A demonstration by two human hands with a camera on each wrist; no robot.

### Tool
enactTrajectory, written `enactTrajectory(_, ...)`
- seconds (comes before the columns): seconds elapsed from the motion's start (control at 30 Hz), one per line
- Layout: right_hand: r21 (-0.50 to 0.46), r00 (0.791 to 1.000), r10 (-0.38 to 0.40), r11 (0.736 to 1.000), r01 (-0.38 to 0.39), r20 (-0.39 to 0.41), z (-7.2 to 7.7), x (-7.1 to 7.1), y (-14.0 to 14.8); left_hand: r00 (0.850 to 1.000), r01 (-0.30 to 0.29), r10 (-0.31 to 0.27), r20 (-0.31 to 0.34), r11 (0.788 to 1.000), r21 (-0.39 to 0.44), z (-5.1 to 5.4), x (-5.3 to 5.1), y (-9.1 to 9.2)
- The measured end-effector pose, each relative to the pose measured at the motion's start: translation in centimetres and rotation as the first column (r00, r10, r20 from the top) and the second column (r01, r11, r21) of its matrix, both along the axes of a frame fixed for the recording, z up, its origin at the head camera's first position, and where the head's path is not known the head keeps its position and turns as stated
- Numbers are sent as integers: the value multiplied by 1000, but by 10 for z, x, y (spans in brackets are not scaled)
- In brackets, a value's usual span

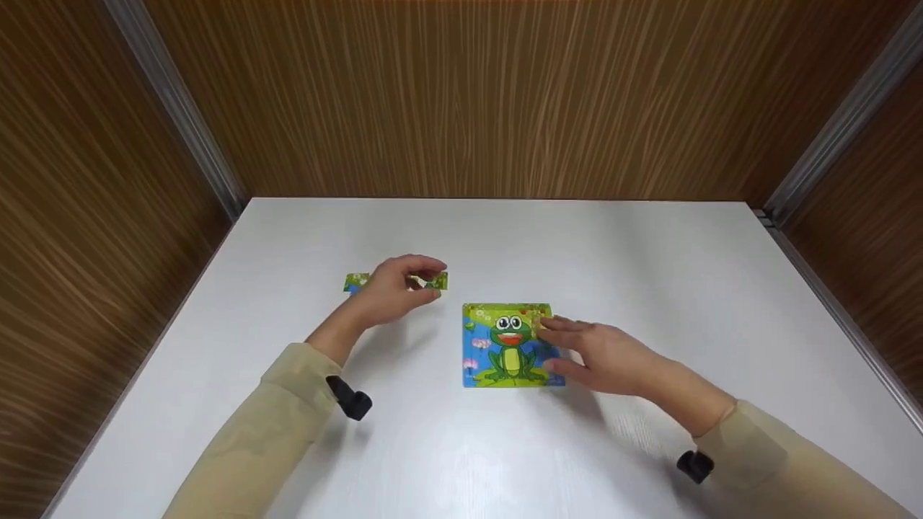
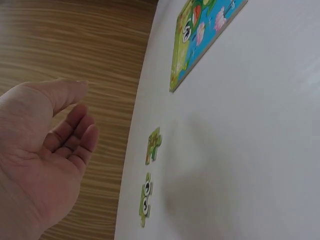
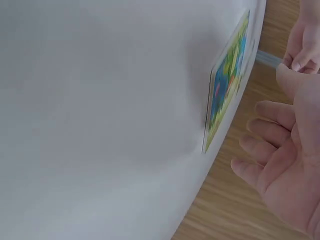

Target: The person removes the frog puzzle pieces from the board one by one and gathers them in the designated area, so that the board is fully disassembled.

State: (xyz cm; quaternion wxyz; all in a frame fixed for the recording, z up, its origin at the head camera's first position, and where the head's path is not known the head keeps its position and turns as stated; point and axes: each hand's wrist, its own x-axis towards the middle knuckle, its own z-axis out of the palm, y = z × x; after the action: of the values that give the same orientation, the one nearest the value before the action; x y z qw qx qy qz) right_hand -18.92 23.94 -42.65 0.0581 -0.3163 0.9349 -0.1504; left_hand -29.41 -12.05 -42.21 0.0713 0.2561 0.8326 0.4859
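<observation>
A square frog picture puzzle (image 1: 510, 360) lies flat near the middle of the white table. My right hand (image 1: 609, 357) hovers at its right edge, fingers (image 3: 270, 132) relaxed and apart, with nothing in them. My left hand (image 1: 393, 292) is above a row of loose puzzle pieces to the left and behind the frog puzzle. Its thumb and fingers curve loosely around empty space. One piece (image 2: 153, 146) is green with some red; another piece (image 2: 145, 200) shows two frog eyes. The left hand hides part of the row in the head view.
The white table (image 1: 461, 454) is bounded by a wood-grain panel (image 1: 461, 101) at the back and similar panels on both sides. Metal strips (image 1: 177, 101) run along the corners. A small black device (image 1: 350, 398) is at the left sleeve, and another black device (image 1: 695, 467) at the right.
</observation>
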Motion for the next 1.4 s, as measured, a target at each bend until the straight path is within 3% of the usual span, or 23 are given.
enactTrajectory(0.27, 24, 1000, 5, 1000, -5, 9, 1, 11, 6, 995, 99, -99, 9, 994, -43, -10, 7, 46)
enactTrajectory(0.6, 53, 994, 110, 992, -110, 12, -6, 20, -3, 965, 254, -249, 79, 966, -55, -26, 24, 96)
enactTrajectory(0.97, -7, 989, 136, 991, -136, 56, -15, 29, -6, 952, 294, -284, 111, 952, -87, -51, 24, 99)
enactTrajectory(1.4, -10, 987, 155, 988, -155, 31, -11, 24, -12, 934, 357, -340, 110, 907, -223, -49, 23, 102)
